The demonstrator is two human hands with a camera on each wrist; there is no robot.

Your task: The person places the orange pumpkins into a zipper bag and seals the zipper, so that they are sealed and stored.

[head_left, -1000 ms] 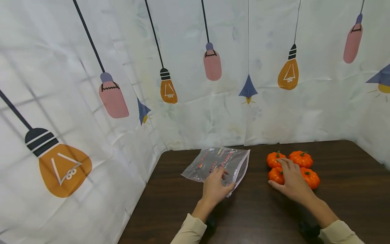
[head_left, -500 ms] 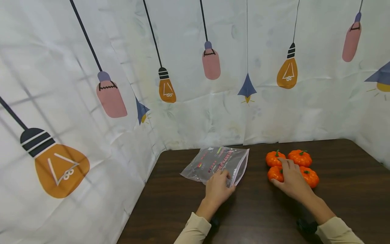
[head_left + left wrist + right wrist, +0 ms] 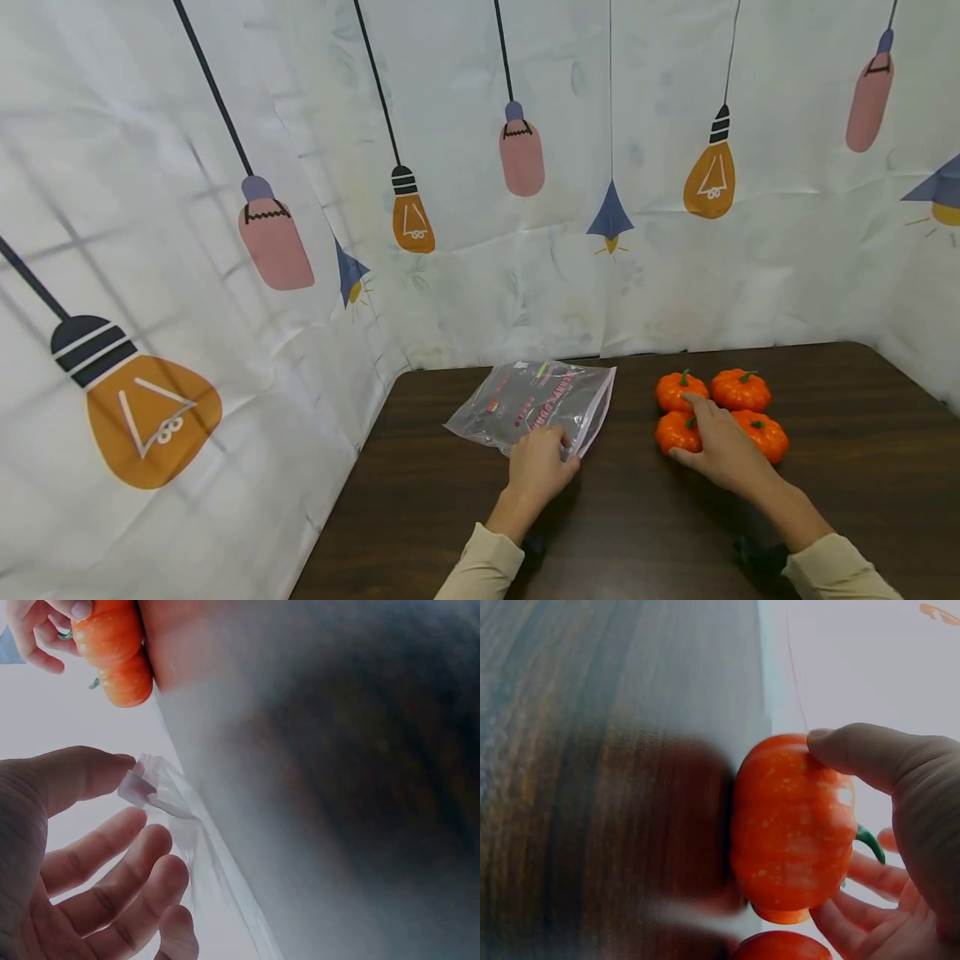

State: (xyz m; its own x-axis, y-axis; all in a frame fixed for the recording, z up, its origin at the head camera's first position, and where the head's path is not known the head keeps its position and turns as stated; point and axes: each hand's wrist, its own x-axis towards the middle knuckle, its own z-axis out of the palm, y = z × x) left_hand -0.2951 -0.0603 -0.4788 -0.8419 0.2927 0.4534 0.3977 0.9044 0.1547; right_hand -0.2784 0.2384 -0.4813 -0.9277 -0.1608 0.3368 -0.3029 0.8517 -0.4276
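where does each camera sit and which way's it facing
Head: on the person's head, facing forward and down over the table, plastic bag, orange pumpkins and printed wall cloth; left hand, right hand and both sleeves show.
Left wrist: on that wrist, turned sideways, facing the bag's edge; left hand large, right hand in the upper left corner.
Right wrist: on that wrist, sideways, facing one pumpkin; the right hand shows.
Shared: head and left wrist both show the bag, pumpkins and both hands.
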